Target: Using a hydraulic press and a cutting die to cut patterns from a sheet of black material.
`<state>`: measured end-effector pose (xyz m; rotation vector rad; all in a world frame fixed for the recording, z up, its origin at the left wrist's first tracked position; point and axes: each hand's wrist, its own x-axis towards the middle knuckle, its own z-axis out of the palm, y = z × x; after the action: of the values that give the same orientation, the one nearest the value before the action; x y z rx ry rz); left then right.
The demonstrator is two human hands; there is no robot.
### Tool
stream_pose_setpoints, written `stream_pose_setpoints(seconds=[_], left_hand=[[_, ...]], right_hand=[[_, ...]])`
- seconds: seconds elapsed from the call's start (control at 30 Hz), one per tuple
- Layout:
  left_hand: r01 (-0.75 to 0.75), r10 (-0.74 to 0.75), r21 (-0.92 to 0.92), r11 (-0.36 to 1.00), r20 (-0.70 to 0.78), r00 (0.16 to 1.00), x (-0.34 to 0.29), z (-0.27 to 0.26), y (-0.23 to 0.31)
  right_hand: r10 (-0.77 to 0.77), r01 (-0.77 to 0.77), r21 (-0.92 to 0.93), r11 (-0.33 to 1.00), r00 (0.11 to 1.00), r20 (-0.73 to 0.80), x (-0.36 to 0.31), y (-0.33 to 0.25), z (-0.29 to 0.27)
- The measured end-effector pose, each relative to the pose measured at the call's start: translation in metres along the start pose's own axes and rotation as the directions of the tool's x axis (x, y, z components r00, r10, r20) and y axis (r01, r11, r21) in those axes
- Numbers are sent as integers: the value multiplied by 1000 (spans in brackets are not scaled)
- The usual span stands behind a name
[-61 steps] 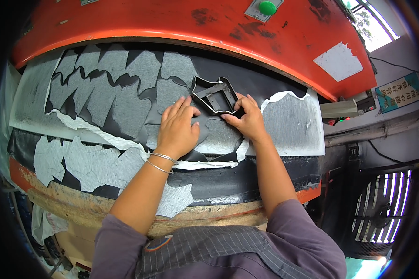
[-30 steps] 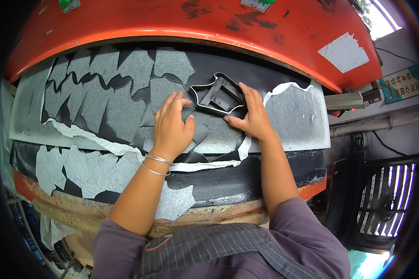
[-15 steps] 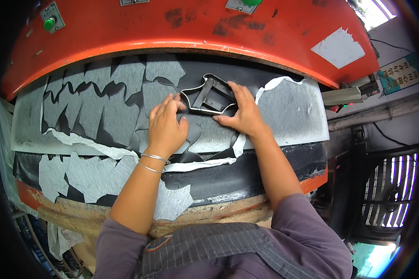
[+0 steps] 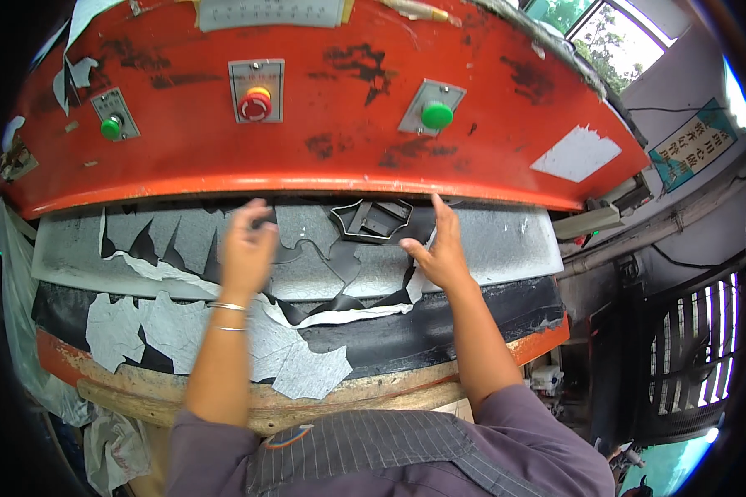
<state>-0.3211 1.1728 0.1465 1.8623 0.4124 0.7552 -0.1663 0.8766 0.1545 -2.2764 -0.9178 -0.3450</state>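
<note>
A steel cutting die (image 4: pixel 373 238), an open metal outline with crossbars inside, lies on grey-and-black sheet material (image 4: pixel 302 273) with cut gaps in it. My right hand (image 4: pixel 443 253) is held just right of the die, thumb and fingers apart and nothing in them. My left hand (image 4: pixel 249 253), blurred and with bracelets at its wrist, hovers over the sheet left of the die. Its fingers look loosely spread and hold nothing visible. Both hands are apart from the die. The far part of the sheet is hidden under the red machine head (image 4: pixel 340 170).
Several cut grey pieces (image 4: pixel 170 331) lie along the black front strip (image 4: pixel 406 331). Facing me on the machine are a red knob (image 4: pixel 254 104) and green buttons (image 4: pixel 436 115). A wooden edge (image 4: pixel 373 396) runs in front; a dark slatted grille (image 4: pixel 696 340) stands at right.
Both hands have come off the die; the left moved leftward, and the right is beside it. My view has tilted up, showing more of the red machine front. The die stays on the sheet.
</note>
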Motion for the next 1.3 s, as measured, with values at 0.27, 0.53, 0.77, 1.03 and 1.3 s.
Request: stream_pose_setpoints(seconds=[0.27,0.53,0.77,1.03,1.3], left_hand=[[-384,440,260,886,-730,523,45,-194,64],[-215,307,377,901,-204,930,-33,-203,114],[-323,127,316,892,510,851,-239,-90,135],[-292,115,453,842,380,918,-278,-54,121],[-255,-36,424,869,568,822,-242,-61,97]], right_hand=[[90,133,461,877,898,-430,59,-139,-74],[166,-26,590,807,969,-184,-5,-156,-80],[-270,251,120,960,735,621,-181,-217,-77],[-200,269,-53,962,821,534,-221,-205,-53],[-16,-39,42,998,510,860,-124,-189,-60]])
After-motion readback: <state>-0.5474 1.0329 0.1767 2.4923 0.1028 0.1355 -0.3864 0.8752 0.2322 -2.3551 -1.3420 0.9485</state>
